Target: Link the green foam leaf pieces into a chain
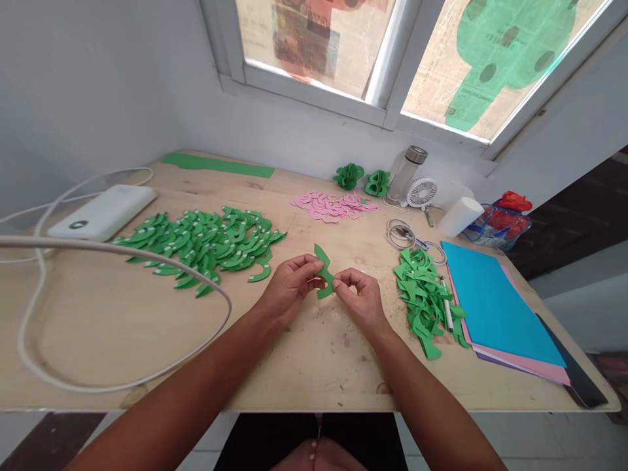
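A small cut piece of green paper (324,275) with wavy edges is held up over the middle of the table. My left hand (297,282) pinches its left side between thumb and fingers. On the right edge, my right hand (360,294) grips the same piece with thumb and forefinger. To the left lies a broad heap of curved green paper pieces (201,242), many with small white patches at their ends. Right of my right hand sits a second pile of green paper scraps (424,297), with a white pen (447,307) lying on it.
Pink paper cutouts (333,206) and two green paper balls (348,176) lie toward the wall, near a bottle (409,170) and small fan (422,193). Scissors (405,232) rest behind the scraps, coloured sheets (500,301) at right. A white cable (147,252) loops beside a power bank (103,212).
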Tool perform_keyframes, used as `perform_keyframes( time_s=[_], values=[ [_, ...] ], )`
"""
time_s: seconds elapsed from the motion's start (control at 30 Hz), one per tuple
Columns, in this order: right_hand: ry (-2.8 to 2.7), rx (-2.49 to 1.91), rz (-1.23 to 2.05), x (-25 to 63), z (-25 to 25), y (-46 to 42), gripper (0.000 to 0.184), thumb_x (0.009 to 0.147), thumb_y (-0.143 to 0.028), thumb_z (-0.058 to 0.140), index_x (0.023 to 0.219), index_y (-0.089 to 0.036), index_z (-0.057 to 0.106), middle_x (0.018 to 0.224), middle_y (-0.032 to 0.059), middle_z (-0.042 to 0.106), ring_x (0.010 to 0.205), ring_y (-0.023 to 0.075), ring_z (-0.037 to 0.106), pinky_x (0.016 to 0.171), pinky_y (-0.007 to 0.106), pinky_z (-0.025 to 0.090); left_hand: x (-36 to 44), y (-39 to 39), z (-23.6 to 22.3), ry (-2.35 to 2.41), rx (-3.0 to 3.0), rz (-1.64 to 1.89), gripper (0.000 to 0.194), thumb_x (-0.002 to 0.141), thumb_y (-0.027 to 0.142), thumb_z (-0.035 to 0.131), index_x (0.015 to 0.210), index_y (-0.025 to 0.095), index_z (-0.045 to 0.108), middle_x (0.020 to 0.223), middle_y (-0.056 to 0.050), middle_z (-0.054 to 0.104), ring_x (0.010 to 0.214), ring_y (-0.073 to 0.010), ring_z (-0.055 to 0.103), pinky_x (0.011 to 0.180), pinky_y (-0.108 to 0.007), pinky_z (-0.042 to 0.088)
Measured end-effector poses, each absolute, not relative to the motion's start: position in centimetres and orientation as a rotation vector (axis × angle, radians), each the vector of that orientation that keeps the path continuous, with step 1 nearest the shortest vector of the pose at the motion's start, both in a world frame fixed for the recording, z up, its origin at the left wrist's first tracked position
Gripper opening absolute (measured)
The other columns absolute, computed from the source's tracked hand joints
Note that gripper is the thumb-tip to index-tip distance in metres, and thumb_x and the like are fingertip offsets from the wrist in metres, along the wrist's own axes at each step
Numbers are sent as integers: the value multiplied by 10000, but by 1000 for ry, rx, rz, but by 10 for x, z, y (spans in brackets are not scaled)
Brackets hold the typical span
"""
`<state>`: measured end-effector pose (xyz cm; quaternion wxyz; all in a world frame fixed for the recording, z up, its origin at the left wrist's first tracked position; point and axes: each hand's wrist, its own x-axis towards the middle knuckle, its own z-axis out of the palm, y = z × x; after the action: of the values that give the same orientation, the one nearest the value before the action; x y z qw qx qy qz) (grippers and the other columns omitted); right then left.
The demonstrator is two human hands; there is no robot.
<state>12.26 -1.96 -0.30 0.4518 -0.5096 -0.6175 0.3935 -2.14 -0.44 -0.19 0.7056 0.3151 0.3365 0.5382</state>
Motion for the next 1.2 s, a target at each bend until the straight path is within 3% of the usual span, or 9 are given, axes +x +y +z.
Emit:
perform_keyframes(
  time_s=[0.23,0.5,1.2],
  values=[
    [-1459,-1166,1033,125,2,-20,184,780,-300,518,720,-173,637,676,23,623,664,149,545,670,276,421,-22,-4,-2,806,855,1206,163,692,255,671,613,147,578,613,16,532,565,-98,514,563,-234,427],
    [-1359,-1172,1023,126,-10,-15,127,721,-292,593,678,-173,587,616,-15,552,592,118,479,599,250,388,-14,-13,3,920,1166,1012,202,663,321,665,582,153,587,481,21,528,474,-95,468,493,-222,377],
    [-1257,-1216,1090,126,-6,-14,165,701,-323,592,642,-172,563,571,-38,490,553,101,414,559,235,336,-11,-12,-6,885,1147,935,133,664,269,629,611,160,577,479,30,536,437,-84,491,462,-205,391]
  ],
)
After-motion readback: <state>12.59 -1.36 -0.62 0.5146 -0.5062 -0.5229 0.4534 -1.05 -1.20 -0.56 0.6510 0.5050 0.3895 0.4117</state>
